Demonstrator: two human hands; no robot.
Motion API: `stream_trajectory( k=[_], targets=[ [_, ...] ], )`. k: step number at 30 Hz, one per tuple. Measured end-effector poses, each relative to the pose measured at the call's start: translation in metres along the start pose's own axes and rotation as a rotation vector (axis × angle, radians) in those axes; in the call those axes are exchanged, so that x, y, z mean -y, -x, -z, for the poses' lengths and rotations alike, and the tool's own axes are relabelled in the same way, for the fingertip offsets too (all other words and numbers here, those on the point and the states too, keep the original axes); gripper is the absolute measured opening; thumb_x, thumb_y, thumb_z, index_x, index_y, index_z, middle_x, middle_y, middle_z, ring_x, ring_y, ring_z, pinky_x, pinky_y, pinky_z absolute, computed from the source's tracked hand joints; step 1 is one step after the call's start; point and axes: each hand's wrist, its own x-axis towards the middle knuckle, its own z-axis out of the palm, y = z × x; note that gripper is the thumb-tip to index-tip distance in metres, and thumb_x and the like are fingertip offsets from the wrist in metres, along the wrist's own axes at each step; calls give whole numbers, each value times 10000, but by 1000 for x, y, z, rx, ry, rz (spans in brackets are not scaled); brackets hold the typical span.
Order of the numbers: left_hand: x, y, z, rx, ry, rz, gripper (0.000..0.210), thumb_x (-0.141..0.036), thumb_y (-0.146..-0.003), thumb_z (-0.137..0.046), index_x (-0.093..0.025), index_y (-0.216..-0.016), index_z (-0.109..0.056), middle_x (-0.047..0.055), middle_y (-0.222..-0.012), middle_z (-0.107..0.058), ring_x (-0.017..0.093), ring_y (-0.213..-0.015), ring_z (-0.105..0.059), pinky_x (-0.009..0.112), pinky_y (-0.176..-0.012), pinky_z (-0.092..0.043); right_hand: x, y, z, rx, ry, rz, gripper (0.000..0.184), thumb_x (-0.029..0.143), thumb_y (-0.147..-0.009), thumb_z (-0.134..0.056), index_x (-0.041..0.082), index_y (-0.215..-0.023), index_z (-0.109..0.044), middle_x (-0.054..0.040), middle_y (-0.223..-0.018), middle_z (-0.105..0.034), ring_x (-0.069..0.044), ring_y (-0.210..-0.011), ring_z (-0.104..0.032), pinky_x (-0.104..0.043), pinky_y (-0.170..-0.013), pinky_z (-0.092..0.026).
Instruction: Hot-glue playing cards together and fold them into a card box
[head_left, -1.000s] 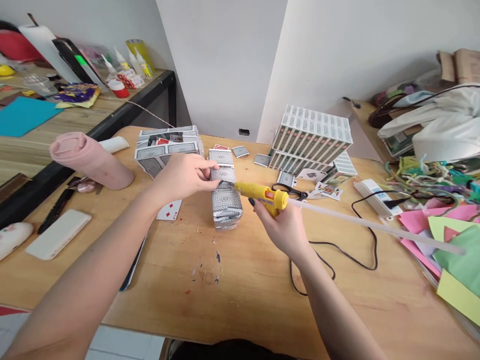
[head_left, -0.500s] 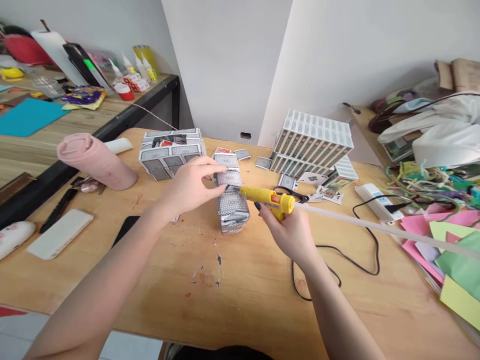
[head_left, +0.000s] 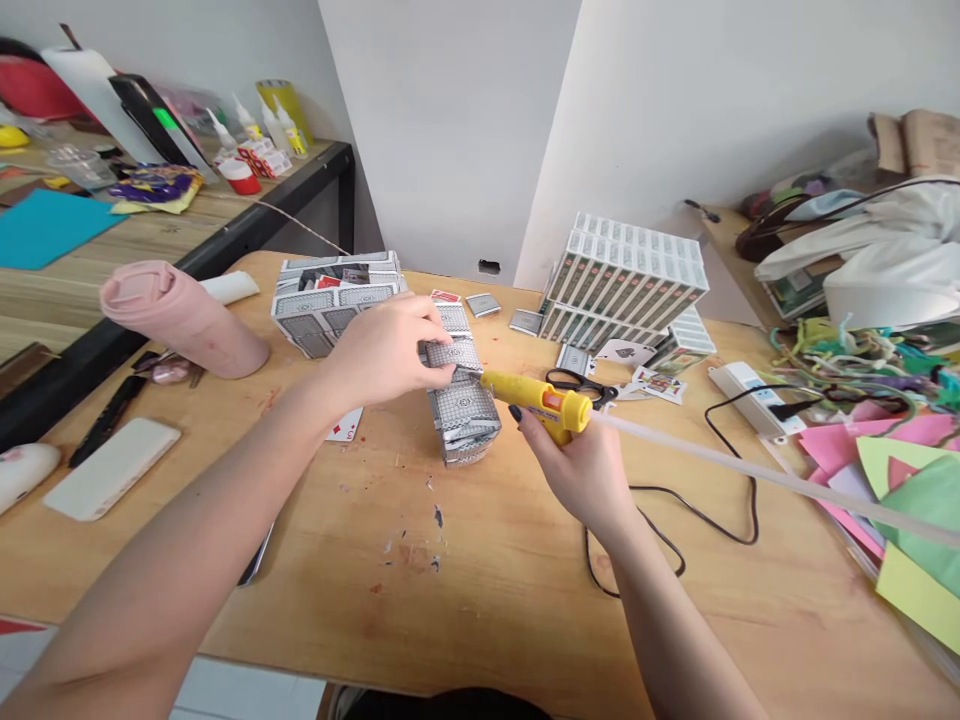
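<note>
My right hand (head_left: 589, 470) is wrapped round a yellow hot glue gun (head_left: 529, 392), with a long glue stick (head_left: 712, 458) sticking out of its back. The gun's nozzle points left and meets the side of a long block covered in grey-backed playing cards (head_left: 463, 408). At that block's left edge, my left hand (head_left: 394, 345) is closed, thumb and fingers gripping a card there. The fingers partly hide the block's upper part. Behind my left hand stands a larger open box made of playing cards (head_left: 322, 318), with loose cards inside.
Stacked card packs (head_left: 622, 280) stand at the back right, near black scissors (head_left: 581, 385) and loose cards. A power strip (head_left: 754, 400) and its cable lie right. At left are a pink tumbler (head_left: 187, 320), a white power bank (head_left: 112, 470) and a marker (head_left: 109, 420).
The view has shifted slightly. My left hand's fingers have drawn in closer together on the block's edge, and a red card shows beneath the wrist. The glue gun stays at nearly the same spot.
</note>
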Motion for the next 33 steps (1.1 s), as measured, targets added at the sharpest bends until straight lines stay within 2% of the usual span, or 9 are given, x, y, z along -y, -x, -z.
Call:
stream_trajectory(
  k=[6,10,15,25,29,33],
  targets=[
    [-6,-3,4,29,-62,15,202,-361,-713,-670,-207,-829,-733,14,-924,-670,201,-873,-595,312,-718,-421,-1,1,-3,-30,55,21,289,403,-859,-532,177,-714,-639,0,-526,-520,-168,-528,-535,-250,-471,-379],
    [-7,-6,6,70,-76,14,194,-390,-732,-668,-211,-782,-723,8,-926,-674,189,-858,-603,298,-688,-407,1,2,-4,-18,69,23,296,407,-873,-515,171,-756,-652,-6,-547,-557,-163,-527,-538,-248,-483,-388],
    [-3,-2,0,11,-83,7,212,-373,-719,-673,-186,-812,-705,10,-904,-667,177,-820,-598,299,-691,-425,4,5,-1,-31,123,29,301,415,-878,-507,174,-792,-665,-35,-637,-647,-178,-581,-580,-261,-520,-424],
    [1,1,-6,-43,-93,-22,233,-393,-730,-659,-176,-805,-691,18,-887,-653,180,-816,-597,306,-696,-446,-4,7,-7,-132,286,110,378,495,-899,-469,169,-790,-627,-92,-711,-671,-228,-645,-650,-299,-543,-442],
    [2,1,-7,-49,-74,-29,227,-393,-735,-656,-177,-791,-693,23,-897,-657,179,-816,-599,310,-712,-453,-1,6,-7,-94,276,97,365,468,-908,-461,165,-824,-646,-91,-716,-678,-226,-655,-654,-296,-551,-439],
    [2,1,-7,-57,-43,-39,216,-385,-731,-662,-178,-781,-697,23,-897,-659,177,-820,-598,315,-731,-457,4,4,-2,-42,221,34,348,449,-900,-482,166,-815,-665,-54,-633,-647,-194,-580,-608,-279,-521,-416]
  ],
)
